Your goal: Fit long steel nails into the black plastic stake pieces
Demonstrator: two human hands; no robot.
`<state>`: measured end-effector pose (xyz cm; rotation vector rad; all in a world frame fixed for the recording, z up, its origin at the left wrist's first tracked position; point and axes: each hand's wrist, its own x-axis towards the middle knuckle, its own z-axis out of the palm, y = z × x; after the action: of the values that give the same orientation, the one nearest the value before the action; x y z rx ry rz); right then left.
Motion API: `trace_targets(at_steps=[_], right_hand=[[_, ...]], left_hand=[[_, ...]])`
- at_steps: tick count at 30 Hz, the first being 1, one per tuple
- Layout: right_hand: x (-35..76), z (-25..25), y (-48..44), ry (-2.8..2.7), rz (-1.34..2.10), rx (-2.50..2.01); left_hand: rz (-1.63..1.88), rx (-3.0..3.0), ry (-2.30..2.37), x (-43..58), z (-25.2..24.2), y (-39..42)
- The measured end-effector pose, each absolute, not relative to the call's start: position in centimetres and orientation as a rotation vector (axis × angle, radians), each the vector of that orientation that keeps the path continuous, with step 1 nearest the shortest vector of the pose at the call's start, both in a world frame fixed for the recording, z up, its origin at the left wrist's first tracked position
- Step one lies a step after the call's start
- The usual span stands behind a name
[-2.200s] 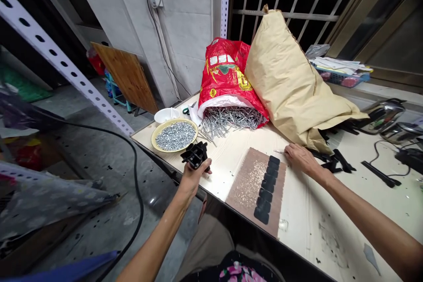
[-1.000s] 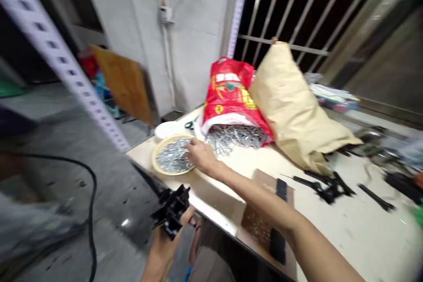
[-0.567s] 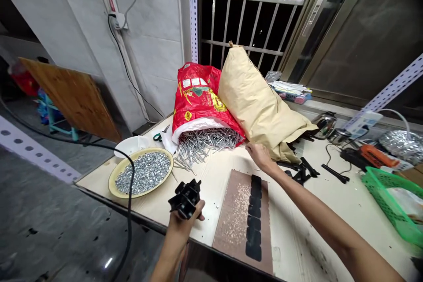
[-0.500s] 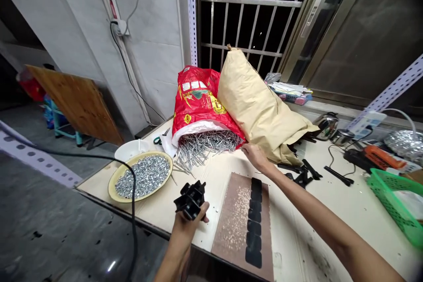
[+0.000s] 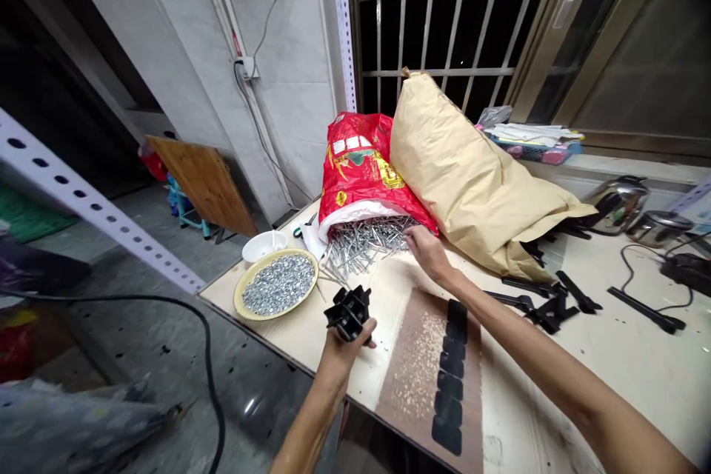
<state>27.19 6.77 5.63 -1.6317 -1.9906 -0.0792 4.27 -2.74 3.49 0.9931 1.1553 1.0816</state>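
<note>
My left hand [image 5: 349, 344] is closed around a cluster of black plastic pieces [image 5: 349, 311], held up over the table's front edge. My right hand [image 5: 427, 250] reaches to the right side of a pile of long metal nails or pins [image 5: 361, 241]. Its fingers are drawn together at the pile, and whatever lies between them is too small to make out. The nails spill from the mouth of a red bag [image 5: 355, 170]. Left of them stands a yellow bowl [image 5: 238, 298] full of small shiny metal pieces [image 5: 281, 283].
A brown board [image 5: 408, 378] carries a row of black flat pieces [image 5: 451, 378] and pale crumbs. Beside the red bag leans a large tan paper sack [image 5: 461, 170]. Loose black plastic parts [image 5: 547, 307] lie to the right. A white bowl [image 5: 258, 246] and a black cable [image 5: 208, 355] are at left.
The camera view has turned left, so the scene sits further right. My right hand has moved from the bag's corner leftward onto the nails. My left hand still holds the black plastic cluster.
</note>
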Motion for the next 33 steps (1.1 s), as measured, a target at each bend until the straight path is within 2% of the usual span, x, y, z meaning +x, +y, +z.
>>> trace_targets(at_steps=[4,7,20,22,27,33], right_hand=[[24.3,9.7,1.6,-1.554,0.280,-1.234],[22.3,11.3,-1.2,-1.519,0.392,-1.067],[21.0,9.5,-0.3,-1.858,0.601,-1.069],[21.8,8.4,1.5,-1.881,0.549,-1.136],[22.4,4.0,7.2,-2.260,0.094,-1.469],[20.6,0.6,9.7,-2.413,0.041,-1.383]], left_hand=[[1.124,1.044,1.107,4.6,2.8,-1.9],[1.152,1.047,1.033,4.8,2.3,-1.4],[1.137,1.062,0.930,3.4,1.3,-1.8],[1.175,1.000,0.901,3.3,1.7,-1.7],[1.226,0.975,0.938,3.1,2.4,-1.4],[1.200,0.930,1.101,2.6,3.2,-1.4]])
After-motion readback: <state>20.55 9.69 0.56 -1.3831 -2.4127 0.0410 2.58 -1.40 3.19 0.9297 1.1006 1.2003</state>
